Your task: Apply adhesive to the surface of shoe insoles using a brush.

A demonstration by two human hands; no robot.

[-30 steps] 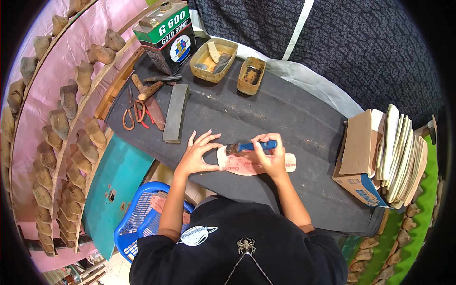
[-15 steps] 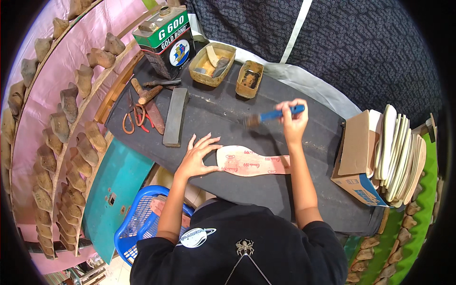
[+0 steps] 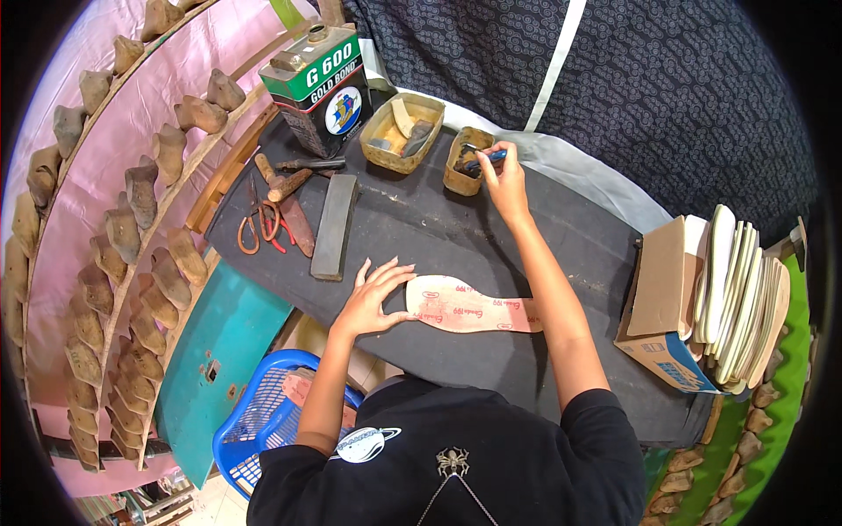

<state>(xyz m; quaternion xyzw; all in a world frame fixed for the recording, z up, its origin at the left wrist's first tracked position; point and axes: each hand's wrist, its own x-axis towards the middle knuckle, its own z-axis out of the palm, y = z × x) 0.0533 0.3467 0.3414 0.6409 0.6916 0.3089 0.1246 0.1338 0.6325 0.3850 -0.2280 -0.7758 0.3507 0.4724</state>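
My right hand (image 3: 506, 182) grips the blue handle of a paintbrush (image 3: 496, 157). The brush's bristle end is down inside a small, stained brown container (image 3: 460, 185), where the bristles are hard to make out. On the dark table lies a pale pink, sole-shaped insole board (image 3: 465, 304) with red print; its right end is hidden under my right forearm. At the board's left end rests my left hand (image 3: 373, 302), fingers spread, with the thumb touching its edge.
A glue can (image 3: 326, 96) and a larger tan tub (image 3: 396, 158) stand at the back left. Pliers, scissors (image 3: 260, 223) and a grey block (image 3: 335, 228) lie below them. A carton (image 3: 653, 298) of stacked insoles sits right, a blue basket (image 3: 254, 403) lower left, wooden shoe lasts (image 3: 123, 232) farther left.
My right hand has moved away from above the board, up and left, bringing the brush into the small container. My left hand stays by the board. The whole view has shifted slightly.
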